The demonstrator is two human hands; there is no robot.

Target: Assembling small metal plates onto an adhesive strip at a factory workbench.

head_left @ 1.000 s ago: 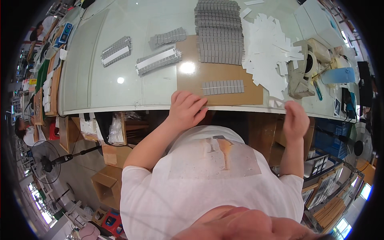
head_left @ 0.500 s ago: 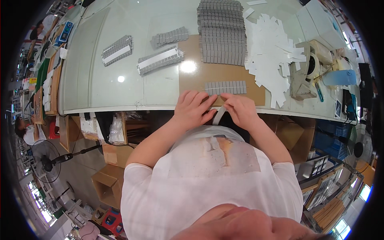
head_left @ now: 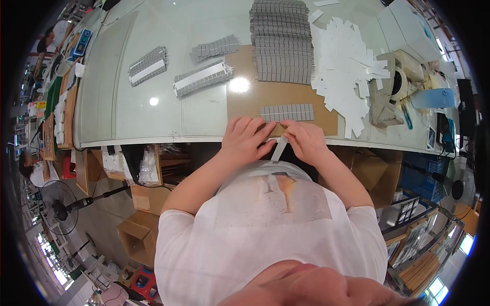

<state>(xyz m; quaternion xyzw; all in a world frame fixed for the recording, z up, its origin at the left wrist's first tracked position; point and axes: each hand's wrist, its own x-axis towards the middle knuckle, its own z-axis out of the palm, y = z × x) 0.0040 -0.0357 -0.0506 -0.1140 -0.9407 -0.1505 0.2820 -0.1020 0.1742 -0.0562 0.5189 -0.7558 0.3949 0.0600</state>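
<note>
On a brown board at the table's near edge lies a short grey segmented strip. My left hand rests at its lower left, fingers stretched out and a fingertip by the strip's near edge. My right hand is closed, thumb and index finger pinching the upper end of a narrow white strip. That strip hangs down between my hands, over the table edge. The fingertips of my right hand sit close to the near edge of the grey strip.
A tall stack of grey segmented strips stands beyond the board. White paper strips are heaped to its right, beside a tape dispenser. Grey bundles, some with white bands, lie to the left. A fan stands at lower left.
The white strip has shifted from a curved hang to a straighter, slightly slanted one. Both hands stay in nearly the same place, and the grey strip has not moved.
</note>
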